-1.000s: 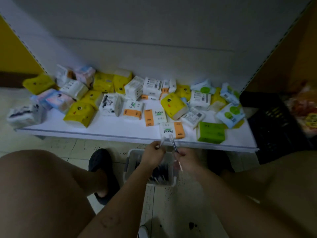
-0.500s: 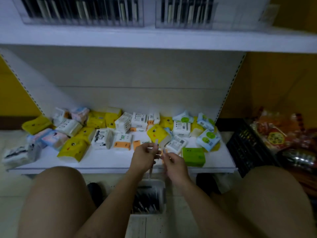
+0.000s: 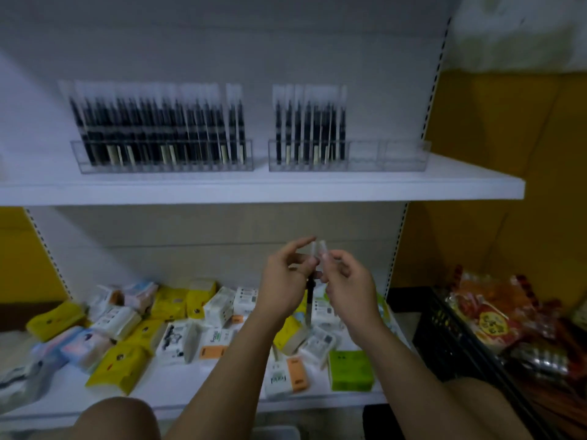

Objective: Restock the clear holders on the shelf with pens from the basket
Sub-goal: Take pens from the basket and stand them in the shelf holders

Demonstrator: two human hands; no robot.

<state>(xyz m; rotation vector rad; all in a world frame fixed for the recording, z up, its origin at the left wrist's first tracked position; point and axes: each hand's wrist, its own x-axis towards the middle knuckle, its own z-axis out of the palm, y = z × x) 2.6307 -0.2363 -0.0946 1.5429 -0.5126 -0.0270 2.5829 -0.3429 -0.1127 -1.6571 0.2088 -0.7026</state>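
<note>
– So, which step is this?
– Carrying, I'd judge. Both hands are raised at the centre of the frame, in front of the back panel between the two shelves, with the pens point(image 3: 309, 296) between them. The left hand point(image 3: 284, 281) has its fingers curled in and pinches the packets from the left. The right hand point(image 3: 349, 285) pinches their clear tops with thumb and fingertips. One dark barrel hangs down in the gap between the palms. I make out two clear tops, though blur stops me counting.
– And the holders?
– On the upper shelf point(image 3: 254, 189), well above the hands. The left holder point(image 3: 165, 166), upper left of centre, looks packed along its whole length. The right holder point(image 3: 390, 157) has pens only in its left part; its right part shows bare clear slots.
– So that is where these go?
– Most likely. The next move calls for separating one packet, raising it towards the upper right, and lowering it upright into the first free slot beside the last standing pen, without knocking that row.
– Where is the supply?
– At the bottom edge, between the knees, a pale rim shows. I take it for the basket point(image 3: 275, 430), and its contents are out of view.
– Anything else around?
– Tissue packs point(image 3: 127, 366) lie scattered on the lower shelf point(image 3: 178, 386), and a black crate point(image 3: 444, 331) sits at lower right.
</note>
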